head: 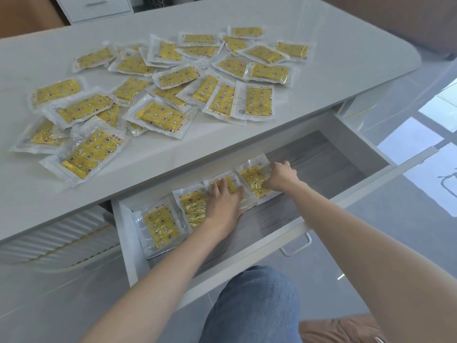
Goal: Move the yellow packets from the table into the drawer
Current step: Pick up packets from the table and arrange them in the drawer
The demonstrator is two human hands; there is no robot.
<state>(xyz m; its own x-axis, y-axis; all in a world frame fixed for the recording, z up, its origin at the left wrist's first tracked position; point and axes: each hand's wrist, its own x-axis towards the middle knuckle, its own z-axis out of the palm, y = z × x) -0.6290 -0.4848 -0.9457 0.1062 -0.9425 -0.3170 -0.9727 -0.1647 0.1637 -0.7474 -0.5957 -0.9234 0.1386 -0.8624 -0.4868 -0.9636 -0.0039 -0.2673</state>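
Yellow packets (160,224), four, lined the drawer (319,167) leftward; left hand (222,201) pressed one flat, right hand (282,175) pinched the endmost; right half lay bare.

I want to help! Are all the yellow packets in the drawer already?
No, many yellow packets lie on the table.

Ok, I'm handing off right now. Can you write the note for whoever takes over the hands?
Left hand: open, flat on the row of packets in the drawer.
Right hand: fingers curled on the end packet, at the row's right end.
Done: four packets show side by side in the open drawer.
Left: the pile on the table, which holds by far most of the packets, still has to go in. The end packet looks nearly placed, so let go of it first.
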